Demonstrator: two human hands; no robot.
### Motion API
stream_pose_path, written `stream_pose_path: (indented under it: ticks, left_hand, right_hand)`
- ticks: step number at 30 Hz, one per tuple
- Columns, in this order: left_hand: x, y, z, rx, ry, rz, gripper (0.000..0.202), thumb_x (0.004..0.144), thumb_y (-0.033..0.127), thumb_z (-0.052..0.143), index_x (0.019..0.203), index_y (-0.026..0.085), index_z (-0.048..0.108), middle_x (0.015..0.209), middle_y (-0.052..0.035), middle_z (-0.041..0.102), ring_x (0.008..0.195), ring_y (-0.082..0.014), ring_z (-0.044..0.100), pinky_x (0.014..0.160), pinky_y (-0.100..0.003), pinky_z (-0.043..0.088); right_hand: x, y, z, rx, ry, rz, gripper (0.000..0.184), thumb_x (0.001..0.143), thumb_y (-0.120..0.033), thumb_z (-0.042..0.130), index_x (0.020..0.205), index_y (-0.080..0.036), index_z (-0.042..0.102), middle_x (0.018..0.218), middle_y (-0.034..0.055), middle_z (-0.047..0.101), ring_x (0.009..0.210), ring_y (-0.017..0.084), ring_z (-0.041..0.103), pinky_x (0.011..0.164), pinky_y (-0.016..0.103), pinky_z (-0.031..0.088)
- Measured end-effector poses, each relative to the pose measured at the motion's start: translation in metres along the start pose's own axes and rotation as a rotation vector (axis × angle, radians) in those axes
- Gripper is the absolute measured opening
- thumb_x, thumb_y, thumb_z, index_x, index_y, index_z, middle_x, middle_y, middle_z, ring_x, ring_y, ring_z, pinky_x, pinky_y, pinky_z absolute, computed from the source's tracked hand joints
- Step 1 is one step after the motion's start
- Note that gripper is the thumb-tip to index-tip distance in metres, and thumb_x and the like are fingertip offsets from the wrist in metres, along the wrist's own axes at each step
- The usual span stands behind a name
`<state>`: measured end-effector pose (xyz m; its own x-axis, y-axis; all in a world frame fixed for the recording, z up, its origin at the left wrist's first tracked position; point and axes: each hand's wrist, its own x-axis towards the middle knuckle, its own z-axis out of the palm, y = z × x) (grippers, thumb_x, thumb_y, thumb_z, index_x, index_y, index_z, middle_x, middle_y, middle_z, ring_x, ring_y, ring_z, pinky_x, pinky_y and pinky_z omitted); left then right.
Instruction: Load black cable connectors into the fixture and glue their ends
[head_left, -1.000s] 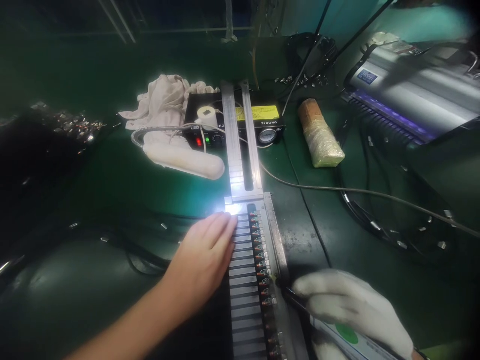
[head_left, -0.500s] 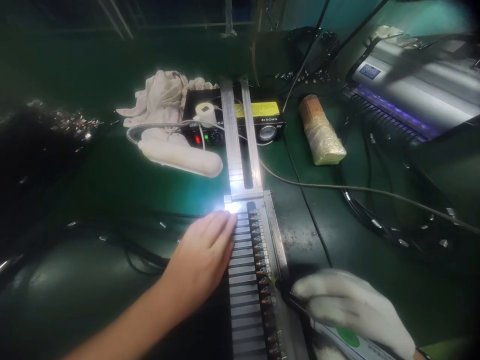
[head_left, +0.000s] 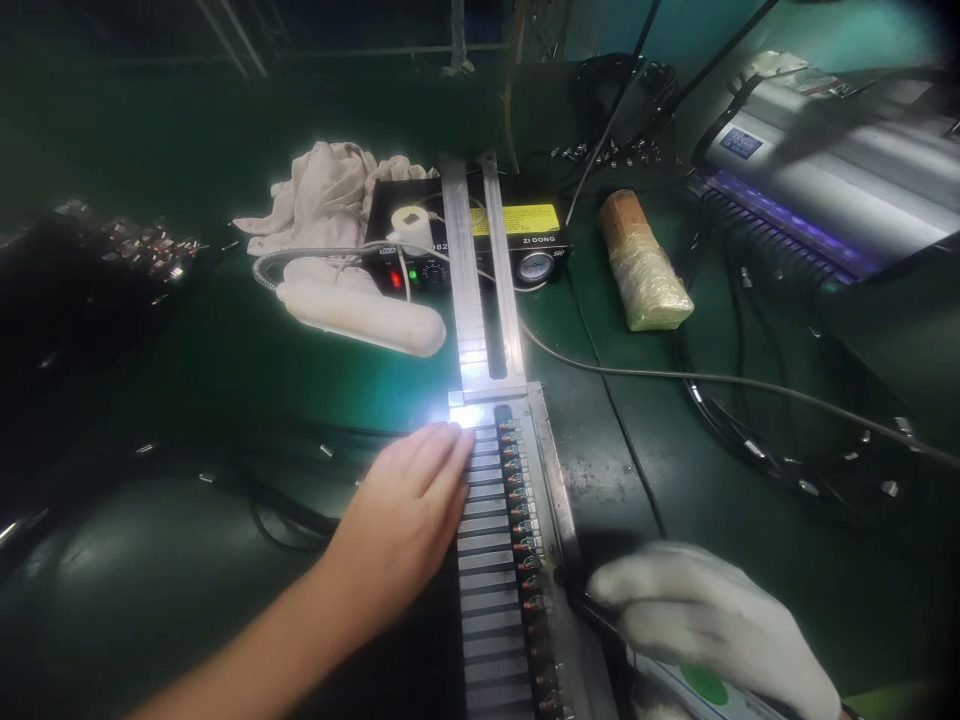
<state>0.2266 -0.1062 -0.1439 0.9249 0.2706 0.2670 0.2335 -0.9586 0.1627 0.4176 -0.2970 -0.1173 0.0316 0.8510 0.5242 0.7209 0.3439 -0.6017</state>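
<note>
A long slotted metal fixture (head_left: 491, 570) runs from the bottom edge toward the middle. Along its right side sits a row of small connectors (head_left: 521, 505) with fine wire ends. My bare left hand (head_left: 409, 490) is closed against the fixture's upper left edge, its fingers together and the thumb mostly hidden. A white glove covers my right hand (head_left: 712, 620), which is wrapped round a pen-shaped dispensing tool (head_left: 675, 675) with a black front end and a green spot. The tool's tip lies beside the fixture's right rail, near the lower connectors.
Beyond the fixture, a slotted metal bar (head_left: 469, 270) reaches over a black control box (head_left: 540, 260). A white lamp head (head_left: 364, 315) and a crumpled cloth (head_left: 322, 200) lie left of it. Rightward are a wrapped block (head_left: 645, 265), a silver lamp unit (head_left: 825, 170) and black cables (head_left: 712, 410).
My right hand and the dispensing tool have shifted slightly right and down, drawing the tip back from the connectors. My left hand has stayed in place.
</note>
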Motion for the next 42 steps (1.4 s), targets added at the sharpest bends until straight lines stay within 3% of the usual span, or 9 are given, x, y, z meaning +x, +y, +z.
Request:
stream_pose_path:
  ticks: [14,19,21,27,31,35,42]
  left_hand:
    - [-0.001,-0.001,0.001,-0.006,-0.004,0.005,0.036,0.098,0.013,0.044,0.132,0.001,0.047,0.124,-0.0194,0.057,0.115,-0.0318,0.054,0.093,-0.048,0.051]
    - [0.000,-0.001,0.002,0.001,-0.005,0.007,0.036,0.099,0.013,0.043,0.133,0.003,0.045,0.125,-0.0192,0.057,0.115,-0.0316,0.054,0.094,-0.048,0.051]
    - [0.001,-0.001,0.002,-0.001,-0.001,0.010,0.036,0.099,0.014,0.042,0.133,0.004,0.045,0.125,-0.0191,0.057,0.115,-0.0314,0.054,0.093,-0.048,0.052]
    - [0.001,-0.001,0.002,0.005,-0.012,0.004,0.036,0.099,0.016,0.041,0.133,0.005,0.045,0.125,-0.0183,0.057,0.115,-0.0310,0.054,0.093,-0.046,0.051]
    - [0.000,-0.001,0.002,0.005,-0.003,0.011,0.035,0.099,0.015,0.042,0.132,0.004,0.046,0.124,-0.0185,0.057,0.114,-0.0309,0.053,0.094,-0.046,0.050]
    - [0.001,-0.001,0.001,0.003,-0.007,0.013,0.036,0.099,0.015,0.043,0.132,0.003,0.047,0.124,-0.0189,0.056,0.114,-0.0315,0.053,0.093,-0.047,0.050]
    - [0.003,-0.001,0.001,0.003,-0.010,0.010,0.035,0.099,0.015,0.041,0.132,0.004,0.046,0.123,-0.0186,0.057,0.114,-0.0307,0.053,0.093,-0.046,0.051]
  right_hand:
    - [0.000,0.002,0.001,0.021,0.008,-0.029,0.022,0.105,-0.026,0.048,0.091,-0.017,0.063,0.088,0.0060,0.073,0.076,0.015,0.074,0.068,0.022,0.061]
    - [0.003,-0.011,0.004,0.034,0.065,0.169,0.019,0.102,-0.025,0.051,0.089,-0.019,0.064,0.088,0.0073,0.073,0.074,0.018,0.072,0.068,0.028,0.061]
    - [0.003,-0.014,0.004,0.027,0.086,0.185,0.016,0.100,-0.024,0.052,0.090,-0.019,0.064,0.088,0.0073,0.073,0.074,0.019,0.073,0.068,0.029,0.062]
    - [-0.005,-0.014,-0.004,-0.030,0.051,0.036,0.013,0.092,-0.012,0.055,0.089,-0.021,0.063,0.085,0.0050,0.075,0.069,0.020,0.075,0.065,0.027,0.064]
    - [-0.009,-0.012,-0.002,-0.022,0.032,0.079,0.016,0.089,-0.006,0.054,0.087,-0.021,0.061,0.086,0.0038,0.075,0.070,0.019,0.075,0.063,0.026,0.064]
    - [-0.009,-0.006,0.002,-0.010,0.000,-0.024,0.015,0.099,-0.017,0.050,0.090,-0.017,0.062,0.086,0.0060,0.074,0.073,0.018,0.075,0.064,0.024,0.063]
    - [-0.008,-0.004,0.000,0.025,-0.005,-0.011,0.019,0.102,-0.022,0.049,0.089,-0.017,0.063,0.087,0.0061,0.074,0.074,0.017,0.074,0.065,0.023,0.063]
